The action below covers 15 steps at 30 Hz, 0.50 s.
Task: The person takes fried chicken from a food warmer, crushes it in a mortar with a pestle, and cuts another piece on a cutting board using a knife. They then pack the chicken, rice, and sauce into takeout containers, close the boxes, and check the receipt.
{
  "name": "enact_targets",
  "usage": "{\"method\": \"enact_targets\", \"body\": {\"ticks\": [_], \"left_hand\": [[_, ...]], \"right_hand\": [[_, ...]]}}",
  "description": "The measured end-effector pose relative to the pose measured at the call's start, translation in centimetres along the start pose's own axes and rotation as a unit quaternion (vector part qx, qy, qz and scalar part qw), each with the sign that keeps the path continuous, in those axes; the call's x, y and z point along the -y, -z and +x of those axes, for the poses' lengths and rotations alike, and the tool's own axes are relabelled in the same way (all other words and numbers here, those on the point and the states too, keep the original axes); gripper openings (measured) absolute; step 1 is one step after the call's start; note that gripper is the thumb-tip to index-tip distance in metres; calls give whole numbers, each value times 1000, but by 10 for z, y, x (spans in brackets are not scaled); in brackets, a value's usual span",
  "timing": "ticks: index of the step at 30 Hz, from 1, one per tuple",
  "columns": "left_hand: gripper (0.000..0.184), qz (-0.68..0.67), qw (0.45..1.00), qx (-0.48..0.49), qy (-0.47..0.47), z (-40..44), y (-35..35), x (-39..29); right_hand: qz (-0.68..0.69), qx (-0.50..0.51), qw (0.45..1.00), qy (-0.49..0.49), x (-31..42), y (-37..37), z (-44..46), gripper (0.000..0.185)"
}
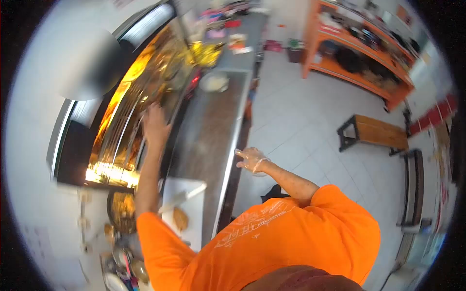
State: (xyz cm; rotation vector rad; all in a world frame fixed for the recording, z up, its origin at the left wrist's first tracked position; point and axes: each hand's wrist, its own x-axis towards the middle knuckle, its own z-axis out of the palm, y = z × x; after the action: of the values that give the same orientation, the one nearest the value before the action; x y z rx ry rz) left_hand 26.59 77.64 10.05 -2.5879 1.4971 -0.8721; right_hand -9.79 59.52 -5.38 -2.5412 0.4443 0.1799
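My left hand point(156, 127) is stretched out at the front of a lit glass-fronted roasting cabinet point(119, 116), beside its metal rods. Its fingers look extended with the thumb apart, though motion blurs them, and nothing shows in them. In a clear plastic glove, my right hand point(251, 159) hangs by the near edge of the metal counter point(206, 126), fingers apart and empty. Nearer my body, a white cutting board point(194, 223) holds a knife point(182, 198) and a browned piece of food point(180, 219).
A pale round dish point(214, 82) and yellow packaging point(206, 53) are farther along the counter. Below the cabinet is a pan of yellow food point(122, 209). An orange shelf point(359, 72) and a wooden bench point(378, 132) stand to the right on the tiled floor.
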Motion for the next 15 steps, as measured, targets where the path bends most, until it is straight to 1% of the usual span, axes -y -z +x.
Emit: {"method": "enact_targets", "body": {"ticks": [1,2,3,4,5,6,7,8,9,10,12,13,14,15], "left_hand": [[63,31,993,104,48,25,-3,9],[54,182,969,165,19,32,-14,16],[49,325,920,218,-27,38,-24,23],[53,328,906,266,3,37,-25,28],[58,332,889,314,32,36,-26,32],[62,336,868,361,61,35,-27,35],[67,395,869,298,0,23,-30,40],[70,361,903,233,-33,34,-17,30],[73,324,929,164,-67,55,7,15],[76,285,948,101,-104,66,24,8],[79,325,907,257,-79,72,0,54],[81,338,881,325,-57,77,-16,62],[79,342,870,354,-42,83,-12,50],[76,349,855,382,-28,87,-2,40]], "right_hand": [[41,2,999,-23,-48,24,-13,64],[49,-34,996,-70,-103,39,-30,61],[61,-60,990,-115,-159,47,-53,58],[86,-84,974,-193,-212,55,-73,53],[100,-126,955,-250,-261,61,-98,49],[103,-153,932,-312,-292,69,-124,47],[109,-181,904,-372,-323,77,-150,47],[38,-106,941,-319,-379,53,-147,44],[-38,-40,966,-252,-436,28,-144,41],[-105,10,979,-177,-492,4,-142,39],[-10,114,980,-163,-506,25,-87,41],[6,127,979,-159,-462,90,-71,45],[57,-15,988,-145,-462,101,-47,46],[124,-24,990,-71,-476,116,-7,48]]}}
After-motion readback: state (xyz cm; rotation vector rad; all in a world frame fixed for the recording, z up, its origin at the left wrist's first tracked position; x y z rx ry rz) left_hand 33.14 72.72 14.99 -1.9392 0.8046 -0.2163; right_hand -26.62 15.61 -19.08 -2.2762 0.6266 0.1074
